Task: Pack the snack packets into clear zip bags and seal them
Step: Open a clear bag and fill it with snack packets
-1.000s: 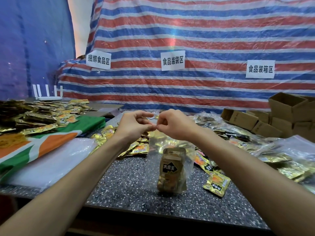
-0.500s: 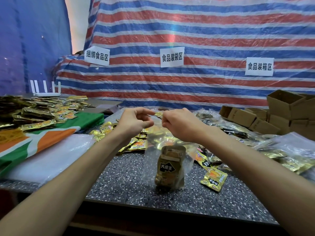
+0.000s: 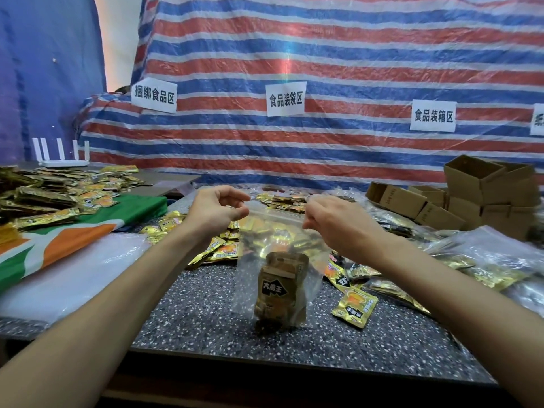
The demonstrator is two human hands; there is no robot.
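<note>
A clear zip bag (image 3: 312, 262) hangs upright over the speckled table (image 3: 206, 319), its bottom resting on the surface. Inside it stand several brown and gold snack packets (image 3: 279, 290). My left hand (image 3: 216, 209) pinches the left end of the bag's zip strip. My right hand (image 3: 332, 220) pinches the right end, so the strip is stretched flat between them. A loose gold packet (image 3: 354, 307) lies on the table just right of the bag.
Heaps of gold snack packets (image 3: 223, 248) lie behind the bag, and more cover a green and orange cloth (image 3: 88, 228) at left. Filled clear bags (image 3: 485, 260) pile up at right. Cardboard boxes (image 3: 477, 189) stack at the back right. A striped tarp hangs behind.
My hands have slid apart along the top of the bag, from nearly touching at its middle to its two ends. The bag stays upright on the table.
</note>
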